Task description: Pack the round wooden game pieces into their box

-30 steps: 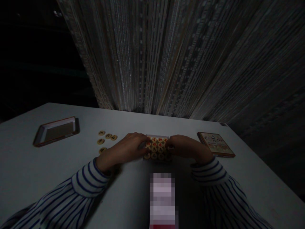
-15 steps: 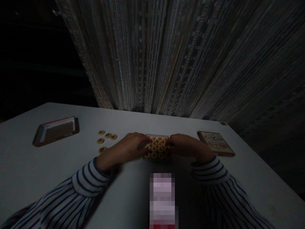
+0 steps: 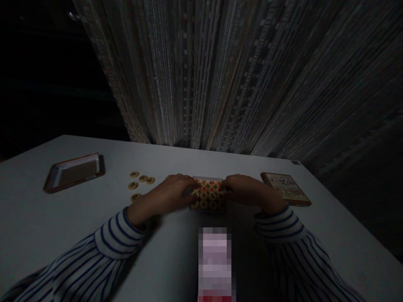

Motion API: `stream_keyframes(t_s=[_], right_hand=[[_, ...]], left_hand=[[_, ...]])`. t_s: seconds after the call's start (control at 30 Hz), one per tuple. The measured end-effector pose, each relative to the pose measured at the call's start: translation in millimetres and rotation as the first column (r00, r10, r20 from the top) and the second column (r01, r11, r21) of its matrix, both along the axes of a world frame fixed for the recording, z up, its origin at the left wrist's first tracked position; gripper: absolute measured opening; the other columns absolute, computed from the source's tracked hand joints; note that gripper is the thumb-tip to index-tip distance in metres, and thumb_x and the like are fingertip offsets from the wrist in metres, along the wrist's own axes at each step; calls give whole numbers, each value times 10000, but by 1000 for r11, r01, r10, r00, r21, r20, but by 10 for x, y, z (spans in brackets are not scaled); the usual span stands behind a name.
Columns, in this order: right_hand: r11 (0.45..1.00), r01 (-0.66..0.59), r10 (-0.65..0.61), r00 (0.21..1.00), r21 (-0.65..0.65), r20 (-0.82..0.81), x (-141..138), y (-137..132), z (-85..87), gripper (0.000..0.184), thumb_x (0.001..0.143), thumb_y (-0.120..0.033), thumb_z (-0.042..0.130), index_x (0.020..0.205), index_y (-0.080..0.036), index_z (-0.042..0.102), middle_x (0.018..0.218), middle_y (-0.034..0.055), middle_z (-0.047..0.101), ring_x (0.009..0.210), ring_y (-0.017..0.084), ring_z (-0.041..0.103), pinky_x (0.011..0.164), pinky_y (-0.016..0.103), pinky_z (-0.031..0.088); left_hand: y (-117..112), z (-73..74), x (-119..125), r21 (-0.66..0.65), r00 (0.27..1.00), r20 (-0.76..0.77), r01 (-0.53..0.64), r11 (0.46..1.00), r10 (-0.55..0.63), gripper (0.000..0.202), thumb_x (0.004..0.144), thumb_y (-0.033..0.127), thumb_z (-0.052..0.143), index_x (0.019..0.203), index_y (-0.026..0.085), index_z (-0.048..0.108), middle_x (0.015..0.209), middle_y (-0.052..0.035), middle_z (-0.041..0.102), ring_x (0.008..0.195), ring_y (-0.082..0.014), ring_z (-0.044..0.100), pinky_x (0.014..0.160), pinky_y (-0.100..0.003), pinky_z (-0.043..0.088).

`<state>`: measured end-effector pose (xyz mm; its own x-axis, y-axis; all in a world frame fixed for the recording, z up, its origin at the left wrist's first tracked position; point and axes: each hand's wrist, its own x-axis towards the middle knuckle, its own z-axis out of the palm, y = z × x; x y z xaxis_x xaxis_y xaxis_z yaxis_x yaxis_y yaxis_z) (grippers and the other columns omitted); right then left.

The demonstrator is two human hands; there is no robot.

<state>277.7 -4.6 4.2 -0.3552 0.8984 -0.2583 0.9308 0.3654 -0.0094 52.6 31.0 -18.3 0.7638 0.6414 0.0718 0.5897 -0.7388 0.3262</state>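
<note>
A shallow box (image 3: pixel 208 178) of Chinese chess pieces lies in the middle of the table. Its round wooden pieces (image 3: pixel 204 195) stand in rows, red characters at the far side and dark ones nearer me. My left hand (image 3: pixel 176 191) is bent around the box's left side, fingers over the outer pieces and thumb below. From the right, my right hand (image 3: pixel 241 191) curls over the opposite side, its fingertips at the outermost pieces. The hands hide part of both side edges. Several loose pieces (image 3: pixel 132 186) lie on the table beyond my left wrist.
On the white table (image 3: pixel 176 251), an open tray-like lid (image 3: pixel 75 170) sits at far left. A flat printed box or booklet (image 3: pixel 286 188) lies at right behind my right wrist. A string curtain (image 3: pixel 201 84) hangs along the far edge. A pixelated patch covers the near middle.
My right hand has shifted slightly, showing more of a red piece at the box's right side. My left hand and the loose pieces stay in place.
</note>
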Motion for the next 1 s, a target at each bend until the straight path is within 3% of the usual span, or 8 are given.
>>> stream_keyframes(t_s=[0.13,0.27,0.37,0.83,1.0], right_hand=[[975,88,-82,996,203,-38,-13,7,86,267,863,-239,407,914,-173,662,914,83,685,837,190,607,665,265,386],[895,154,-94,983,419,-161,-45,-5,152,294,915,-252,356,994,-165,625,1005,85,668,930,190,586,762,270,382],[841,185,-79,972,509,-222,-55,-30,172,294,925,-265,355,1015,-165,616,1013,84,669,926,195,591,778,278,388],[764,299,-48,910,571,-412,-151,-187,285,272,917,-283,360,995,-162,591,808,56,688,709,159,621,628,236,386],[786,272,-10,903,554,-430,-199,-251,319,268,907,-274,381,998,-164,607,881,65,689,783,167,622,683,246,409]], left_hand=[[16,20,3,23,993,101,-65,998,62,311,831,307,487,1084,187,620,1069,-71,666,989,-227,595,886,-356,421],[34,63,-8,51,966,204,-174,983,161,249,845,274,454,952,182,658,955,-56,696,896,-209,622,826,-331,449],[31,105,-23,58,944,265,-220,974,197,244,856,283,444,913,180,657,913,-46,699,855,-198,627,795,-320,461],[-49,199,-20,38,888,412,-238,970,202,202,846,308,503,872,173,650,836,-28,694,757,-167,630,719,-282,490],[-63,234,-50,55,881,437,-225,973,179,223,856,322,494,887,174,656,864,-33,699,782,-172,635,730,-284,492]])
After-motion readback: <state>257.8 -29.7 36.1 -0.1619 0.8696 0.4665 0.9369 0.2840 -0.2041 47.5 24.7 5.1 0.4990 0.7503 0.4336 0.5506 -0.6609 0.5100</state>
